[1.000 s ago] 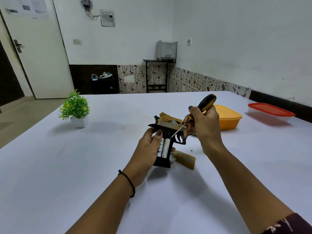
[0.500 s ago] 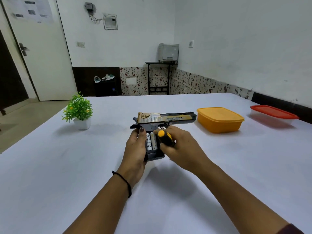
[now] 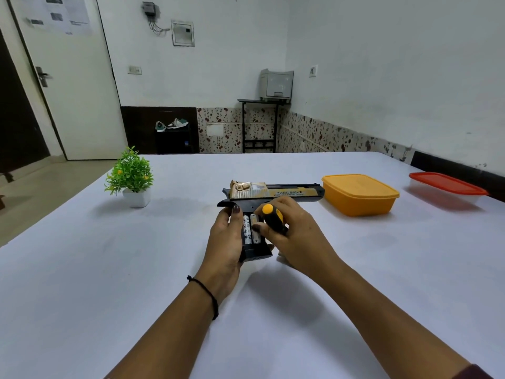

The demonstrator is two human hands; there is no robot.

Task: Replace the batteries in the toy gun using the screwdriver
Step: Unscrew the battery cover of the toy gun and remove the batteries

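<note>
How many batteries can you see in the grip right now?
2: left battery and right battery, side by side in the toy gun grip's open compartment. Others may be hidden.

We see two bare forearms, lower centre of the frame. A thin black cord bracelet [image 3: 210,295] circles the left wrist. Fingernails wear dark polish; a maroon sleeve edge [image 3: 476,371] shows at lower right.

Screwdriver [image 3: 272,218] shaft and tip — hidden behind the right hand [image 3: 296,239]. Gun [image 3: 269,194] trigger area covered. Battery [image 3: 248,229] markings too small to read.
</note>
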